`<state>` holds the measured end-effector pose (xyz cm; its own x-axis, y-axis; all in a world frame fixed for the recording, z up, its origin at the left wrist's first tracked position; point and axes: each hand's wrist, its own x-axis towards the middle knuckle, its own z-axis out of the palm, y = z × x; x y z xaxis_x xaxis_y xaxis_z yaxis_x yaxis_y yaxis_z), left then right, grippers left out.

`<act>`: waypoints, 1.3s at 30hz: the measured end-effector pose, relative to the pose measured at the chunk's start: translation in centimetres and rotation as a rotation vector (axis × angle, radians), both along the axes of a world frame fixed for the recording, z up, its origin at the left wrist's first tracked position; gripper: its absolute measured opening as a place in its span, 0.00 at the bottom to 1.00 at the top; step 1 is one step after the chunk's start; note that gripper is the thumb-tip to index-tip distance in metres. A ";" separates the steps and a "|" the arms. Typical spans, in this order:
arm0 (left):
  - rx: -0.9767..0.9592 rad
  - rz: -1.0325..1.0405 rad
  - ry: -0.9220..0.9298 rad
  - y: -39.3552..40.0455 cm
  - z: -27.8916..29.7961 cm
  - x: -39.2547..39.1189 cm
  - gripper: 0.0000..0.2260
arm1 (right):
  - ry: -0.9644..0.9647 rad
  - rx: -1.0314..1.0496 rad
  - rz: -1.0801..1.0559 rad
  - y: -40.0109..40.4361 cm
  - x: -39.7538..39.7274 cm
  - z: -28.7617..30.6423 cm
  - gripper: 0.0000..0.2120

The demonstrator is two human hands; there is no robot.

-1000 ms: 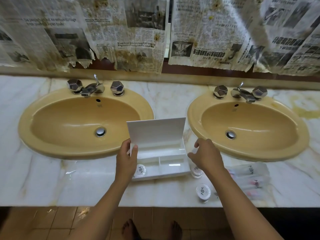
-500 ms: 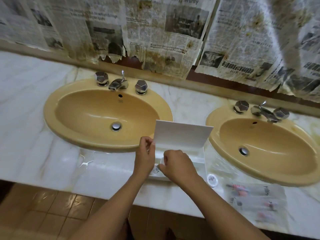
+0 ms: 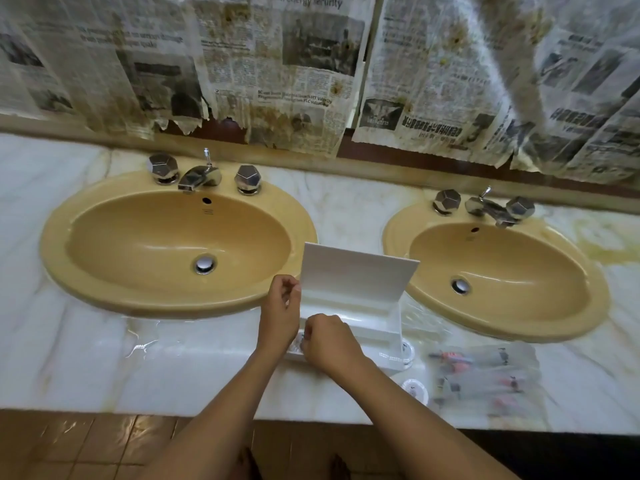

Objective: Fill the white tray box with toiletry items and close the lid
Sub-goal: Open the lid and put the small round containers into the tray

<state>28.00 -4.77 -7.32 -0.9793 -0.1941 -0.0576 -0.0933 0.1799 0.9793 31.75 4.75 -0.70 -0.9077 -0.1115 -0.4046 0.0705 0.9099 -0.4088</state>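
Head view, looking down at a marble counter (image 3: 104, 358) between two yellow sinks. The white tray box (image 3: 377, 317) sits on the counter between the left sink (image 3: 55, 258) and right sink (image 3: 588, 306), its lid (image 3: 356, 271) standing open. The left hand (image 3: 280, 313) pinches the lid's left edge. The right hand (image 3: 330, 341) is curled over the box's front left corner, covering that compartment; it seems to pinch a small item, but I cannot tell. Round toiletry pots (image 3: 415, 388) and clear packets (image 3: 485, 379) lie to the right. Stained newspaper (image 3: 277, 64) covers the wall.
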 end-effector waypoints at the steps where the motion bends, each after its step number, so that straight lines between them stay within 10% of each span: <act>1: 0.003 0.006 0.006 0.0 -0.1 0.0 0.02 | -0.014 -0.043 -0.018 0.0 0.0 0.0 0.07; 22: 0.028 0.062 0.020 -0.6 -0.2 0.4 0.01 | 0.041 0.463 0.334 0.6 -1.5 0.6 0.13; 32: 0.007 0.088 0.026 -0.5 -0.3 0.4 0.01 | 0.230 0.175 -0.111 7.7 -2.6 3.7 0.09; 39: 0.015 0.136 0.071 0.2 0.0 0.6 0.02 | -0.093 0.257 -0.257 15.3 -1.1 0.8 0.17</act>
<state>28.56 -4.55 -7.37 -0.9456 -0.3251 0.0071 -0.0459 0.1551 0.9868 30.69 20.04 0.14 -0.8510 0.2317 -0.4714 0.3363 0.9297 -0.1503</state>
